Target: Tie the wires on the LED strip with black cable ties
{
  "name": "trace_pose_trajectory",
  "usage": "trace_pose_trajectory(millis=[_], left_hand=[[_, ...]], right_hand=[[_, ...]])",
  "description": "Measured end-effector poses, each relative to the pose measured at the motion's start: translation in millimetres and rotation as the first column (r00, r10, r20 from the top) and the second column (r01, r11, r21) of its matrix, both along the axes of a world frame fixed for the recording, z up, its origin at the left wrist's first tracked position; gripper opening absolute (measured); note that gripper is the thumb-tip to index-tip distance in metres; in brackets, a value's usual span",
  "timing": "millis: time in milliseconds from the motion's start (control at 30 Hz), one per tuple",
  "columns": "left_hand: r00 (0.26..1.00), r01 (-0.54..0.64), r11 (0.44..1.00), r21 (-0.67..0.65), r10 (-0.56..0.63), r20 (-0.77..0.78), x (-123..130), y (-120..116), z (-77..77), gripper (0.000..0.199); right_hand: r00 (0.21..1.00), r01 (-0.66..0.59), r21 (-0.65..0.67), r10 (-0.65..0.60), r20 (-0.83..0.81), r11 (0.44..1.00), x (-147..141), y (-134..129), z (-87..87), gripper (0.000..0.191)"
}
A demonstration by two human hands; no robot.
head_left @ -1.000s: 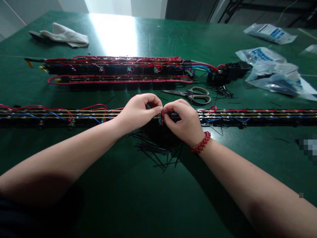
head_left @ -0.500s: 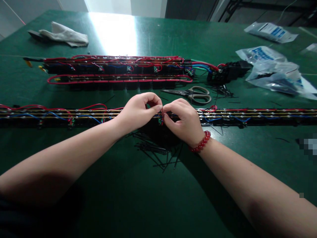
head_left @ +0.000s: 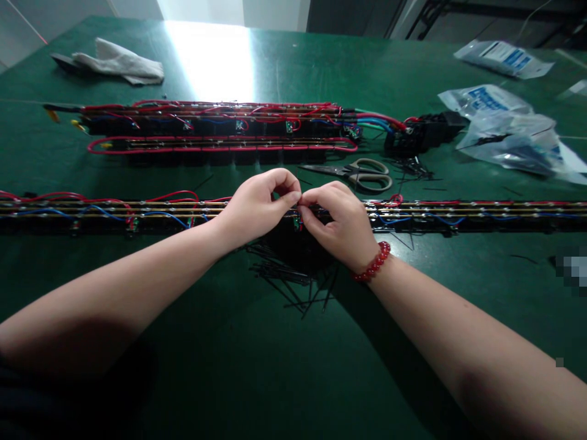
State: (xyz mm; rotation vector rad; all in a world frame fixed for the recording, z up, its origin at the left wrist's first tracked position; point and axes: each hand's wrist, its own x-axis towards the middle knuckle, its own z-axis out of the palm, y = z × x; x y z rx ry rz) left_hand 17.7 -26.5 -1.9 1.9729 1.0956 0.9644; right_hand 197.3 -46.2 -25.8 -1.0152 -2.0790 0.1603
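My left hand (head_left: 263,205) and my right hand (head_left: 342,220) meet fingertip to fingertip over a long black rail (head_left: 504,215) strung with brass-coloured rods and red and blue wires. Each is closed in a pinch; whatever sits between the fingertips is too small and too hidden to make out. Right under the right thumb is a small green circuit board (head_left: 297,221) with coloured wires on the rail. Thin black strips that look like cable ties (head_left: 287,275) lie in a loose pile just in front of the rail. Red beads (head_left: 373,266) circle my right wrist.
Behind the hands lie grey-handled scissors (head_left: 367,174) and a shorter wired assembly (head_left: 211,125) ending in a black connector (head_left: 424,131). Clear plastic bags (head_left: 513,131) rest at the right. A pale cloth (head_left: 121,61) is at the far left of the green table (head_left: 229,366).
Both hands stay pinched at the same spot on the rail. The right thumb has shifted slightly up toward the forefinger; the rest looks the same.
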Motion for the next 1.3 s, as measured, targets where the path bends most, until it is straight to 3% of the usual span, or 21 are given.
trace_pose_trajectory(millis=[1300], left_hand=[[0.997,0.045,0.998,0.044,-0.042,-0.064,-1.3,-2.6,-0.4,0.005]], right_hand=[[0.999,0.02,-0.125,-0.025,-0.038,0.992,0.3,-1.3,5.5,0.007]])
